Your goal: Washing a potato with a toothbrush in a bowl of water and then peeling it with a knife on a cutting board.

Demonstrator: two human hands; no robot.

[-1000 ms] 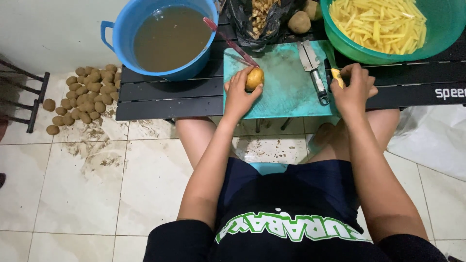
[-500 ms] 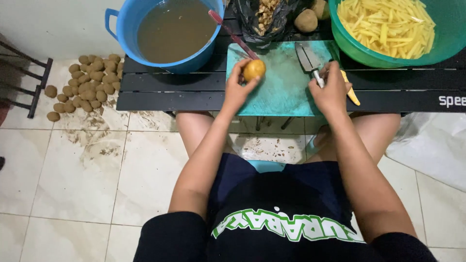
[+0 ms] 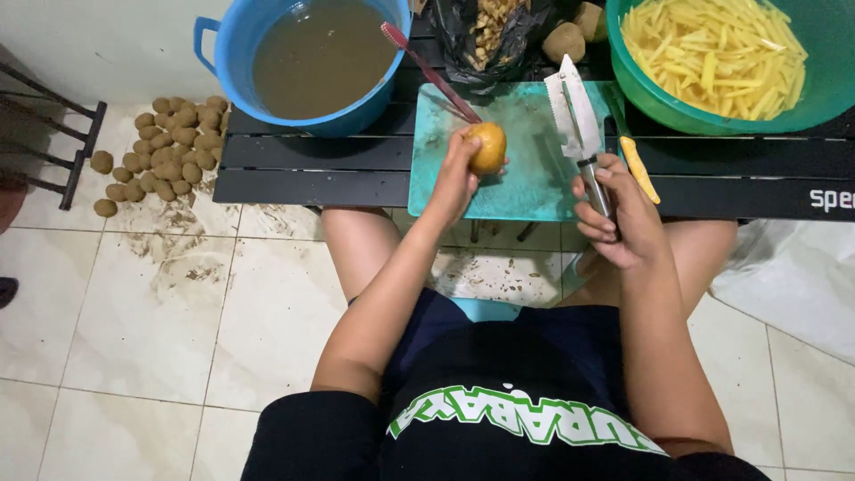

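Glossy off-white floor tiles (image 3: 134, 338) are filling most of the lower frame, smeared with dried brown dirt, and a low black slatted table (image 3: 303, 165) is running across the top.

A teal plastic cutting board (image 3: 525, 178), scuffed and wet-looking, is lying flat on the table in the upper middle. The left hand (image 3: 459, 178) is wrapping its fingers around one peeled potato (image 3: 488, 148), smooth, round and yellow-orange, holding it just over the board. The right hand (image 3: 623, 218) is curling tight around the metal handle of a crinkle-blade cutter (image 3: 574, 111), its wide shiny blade pointing up toward the top of the frame, over the board's right edge.

One yellow-handled tool (image 3: 639, 167) is lying on the table just right of the board. A red-handled toothbrush (image 3: 427, 69) is leaning diagonally from the blue bucket down onto the board.

That round blue plastic bucket (image 3: 209, 49), upper left, is sitting full of murky brown water. One green plastic bowl (image 3: 677, 107), upper right, is holding a heap of pale yellow potato sticks (image 3: 712, 49), too many to count. Between them, a crinkled black plastic bag (image 3: 450, 36) is holding brownish peelings, with two unpeeled potatoes (image 3: 565, 41) beside it.

At the left edge, a pile of dirty brown potatoes (image 3: 165, 147) is sitting on the tiles, roughly thirty or so, next to a black metal rack (image 3: 76, 134). White plastic sheeting (image 3: 793, 267) is lying crumpled at the right.
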